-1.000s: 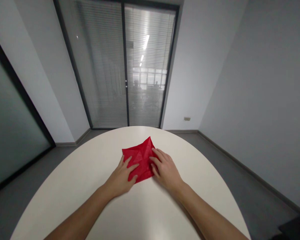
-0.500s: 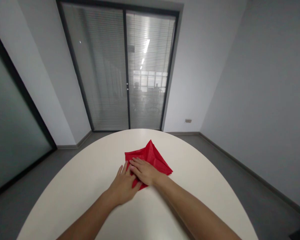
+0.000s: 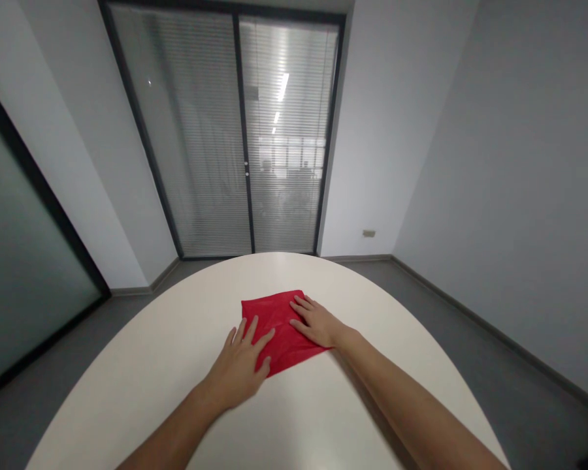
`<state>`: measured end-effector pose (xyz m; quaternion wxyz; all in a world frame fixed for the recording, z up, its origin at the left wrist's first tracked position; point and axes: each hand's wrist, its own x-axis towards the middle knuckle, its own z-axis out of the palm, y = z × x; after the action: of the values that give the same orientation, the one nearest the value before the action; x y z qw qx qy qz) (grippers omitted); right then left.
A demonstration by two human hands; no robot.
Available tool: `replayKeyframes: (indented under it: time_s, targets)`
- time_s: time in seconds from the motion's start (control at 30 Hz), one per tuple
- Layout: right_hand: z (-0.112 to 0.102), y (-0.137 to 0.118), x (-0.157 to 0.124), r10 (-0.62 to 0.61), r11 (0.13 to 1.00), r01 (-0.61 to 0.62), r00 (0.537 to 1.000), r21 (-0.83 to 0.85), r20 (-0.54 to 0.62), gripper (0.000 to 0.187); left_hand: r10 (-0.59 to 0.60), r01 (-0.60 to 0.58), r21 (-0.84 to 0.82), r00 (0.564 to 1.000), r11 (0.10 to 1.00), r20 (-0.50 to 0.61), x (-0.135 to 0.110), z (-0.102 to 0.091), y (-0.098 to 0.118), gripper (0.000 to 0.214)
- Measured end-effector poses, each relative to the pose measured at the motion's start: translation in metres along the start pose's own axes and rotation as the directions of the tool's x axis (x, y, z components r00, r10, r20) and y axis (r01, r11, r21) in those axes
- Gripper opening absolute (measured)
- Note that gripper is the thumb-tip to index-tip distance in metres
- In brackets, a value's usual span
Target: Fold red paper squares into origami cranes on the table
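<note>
A red cloth [image 3: 280,334] lies flat in a rough square on the white round table [image 3: 142,365], near its middle. My left hand [image 3: 242,364] rests palm down on the cloth's near left corner, fingers spread and open. My right hand [image 3: 316,321] lies flat on the cloth's right side, fingers stretched toward the left. Neither hand grips the cloth; both press on it.
The table's far rim curves in front of a glass door with blinds [image 3: 240,137]. Grey floor [image 3: 470,339] runs round the table on both sides. A wall socket [image 3: 368,233] sits low on the right wall. A dark glass panel [image 3: 19,261] stands at left.
The cloth's raised peak has been laid down flat. My right hand has slid from the left part of the cloth to its right side. My left hand has stayed put.
</note>
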<state>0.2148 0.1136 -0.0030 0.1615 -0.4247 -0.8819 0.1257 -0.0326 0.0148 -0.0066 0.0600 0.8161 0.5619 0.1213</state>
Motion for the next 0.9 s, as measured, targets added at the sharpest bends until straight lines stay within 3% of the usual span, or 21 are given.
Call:
replayKeyframes:
  time_s: [0.1,0.23,0.43,0.57,0.67,0.77,0.9]
  targets:
    - [-0.011,0.008,-0.024,0.006,0.999,-0.003,0.998,0.048,-0.07,0.061,0.004,-0.001,0.035,0.997,0.999,-0.08,0.003,0.002,0.007,0.051]
    - [-0.02,0.01,-0.05,-0.025,0.988,0.056,0.978,0.144,-0.205,0.032,0.075,-0.05,0.127,0.977,0.991,-0.198,0.005,0.0,0.02,0.054]
    - [-0.023,0.005,-0.065,-0.12,0.974,0.156,0.971,0.164,-0.208,0.027,0.151,-0.097,0.181,0.937,0.979,-0.314,0.002,-0.006,0.061,0.046]
    - [-0.024,0.006,-0.068,-0.139,0.962,0.189,0.96,0.198,-0.243,0.027,0.278,-0.244,0.161,0.93,0.956,-0.24,0.001,0.0,0.088,0.045]
    - [-0.023,0.01,-0.072,-0.085,0.974,0.139,0.957,0.179,-0.278,0.029,0.224,-0.2,0.149,0.959,0.968,-0.173,0.001,0.01,0.091,0.046]
    - [-0.022,0.015,-0.075,-0.014,0.987,0.062,0.955,0.151,-0.296,0.029,0.173,-0.153,0.123,0.969,0.981,-0.175,0.001,0.019,0.085,0.041]
    - [-0.023,0.016,-0.078,-0.085,0.98,0.124,0.969,0.158,-0.233,0.036,0.161,-0.124,0.153,0.953,0.98,-0.257,0.002,0.025,0.078,0.036]
